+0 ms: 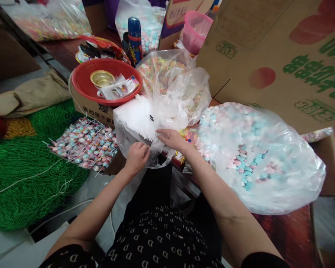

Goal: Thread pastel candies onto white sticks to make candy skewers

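Observation:
In front of me a white bundle with a ragged edge (136,117) lies in a clear plastic bag (123,139). My left hand (139,156) is at the bag's near edge, its fingers curled together; what they hold, if anything, is hidden. Stretched out over the bundle's right side are the fingers of my right hand (171,139), with a dark gap in the white between the two hands. Just behind, a clear bag of small yellow, orange and green candies (164,70) stands with its crumpled plastic beside the bundle.
Right, a large bag of pastel candies (248,156) rests near a big carton (268,67). Left are a box of wrapped lollipops (83,145), a red basin (80,85) holding a gold bowl (102,79), and green netting (30,178). A blue bottle (134,41) stands behind.

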The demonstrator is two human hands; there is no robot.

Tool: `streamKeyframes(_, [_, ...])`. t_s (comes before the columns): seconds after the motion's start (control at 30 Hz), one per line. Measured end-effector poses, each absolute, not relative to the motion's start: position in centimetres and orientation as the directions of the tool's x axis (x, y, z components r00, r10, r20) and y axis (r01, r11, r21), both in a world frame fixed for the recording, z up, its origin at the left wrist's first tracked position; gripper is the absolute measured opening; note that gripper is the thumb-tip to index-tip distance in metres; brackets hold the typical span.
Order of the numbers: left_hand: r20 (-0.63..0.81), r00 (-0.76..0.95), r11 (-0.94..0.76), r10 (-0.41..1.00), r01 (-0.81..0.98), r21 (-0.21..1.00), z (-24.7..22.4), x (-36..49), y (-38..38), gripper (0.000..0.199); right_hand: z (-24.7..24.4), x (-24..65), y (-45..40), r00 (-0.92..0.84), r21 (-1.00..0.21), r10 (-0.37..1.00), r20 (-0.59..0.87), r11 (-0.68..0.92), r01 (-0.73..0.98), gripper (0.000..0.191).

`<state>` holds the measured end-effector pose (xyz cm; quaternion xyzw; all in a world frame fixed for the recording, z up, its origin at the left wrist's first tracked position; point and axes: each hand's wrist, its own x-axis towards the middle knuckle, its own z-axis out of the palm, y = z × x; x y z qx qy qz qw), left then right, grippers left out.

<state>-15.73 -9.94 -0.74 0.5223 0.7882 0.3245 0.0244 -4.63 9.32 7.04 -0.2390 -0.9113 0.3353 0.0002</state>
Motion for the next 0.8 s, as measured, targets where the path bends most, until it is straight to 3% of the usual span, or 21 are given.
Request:
streamKeyframes(0.13, [0.26, -0.553, 0.224, 0.792, 0.658, 0.719, 1.9, -16.8, -8.7, 0.019, 7.9, -3.5, 9.7, -0.922, -0.635, 0.36, -0.146, 0.68, 0.366, 0.054])
streamKeyframes(0.23, [0.29, -0.548, 0.133, 0.785, 0.605, 0.785, 4.1, -16.7, -7.9, 0.023, 8.4, -2.9, 9.9, -0.927, -0.516, 0.352, -0.129, 0.775, 0.366, 0.059])
streamKeyframes(0.3, [0.324, -0.439, 0.032, 0.838, 0.632, 0.775, 5.2, -16.0, -7.5, 0.026, 8.4, -2.5, 10.2, -0.895, -0.416, 0.433, -0.108, 0.798, 0.436, 0.045])
streamKeyframes(0.4, [0.388, -0.235, -0.122, 0.891, 0.699, 0.704, 5.6, -14.6, -6.9, 0.033, 8.3, -1.7, 11.2, -0.827, -0.309, 0.561, -0.033, 0.781, 0.542, 0.043])
streamKeyframes(0.5, [0.442, -0.196, -0.163, 0.875, 0.74, 0.652, 5.3, -13.7, -6.5, 0.035, 8.5, -0.5, 12.1, -0.811, -0.267, 0.585, 0.006, 0.783, 0.562, 0.038])
streamKeyframes(0.6, [0.446, -0.256, -0.114, 0.857, 0.751, 0.65, 4.9, -13.2, -6.1, 0.035, 9.8, 0.7, 11.6, -0.804, -0.324, 0.593, 0.035, 0.768, 0.553, 0.041])
streamKeyframes(0.7, [0.407, -0.245, -0.083, 0.88, 0.764, 0.64, 4.6, -12.7, -5.3, 0.037, 11.9, 0.7, 9.3, -0.81, -0.511, 0.564, 0.161, 0.75, 0.42, 0.049])
streamKeyframes(0.8, [0.348, -0.209, -0.046, 0.914, 0.798, 0.6, 4.1, -12.1, -4.5, 0.035, 13.3, -1.1, 7.0, -0.909, -0.647, 0.409, 0.075, 0.714, 0.268, 0.05])
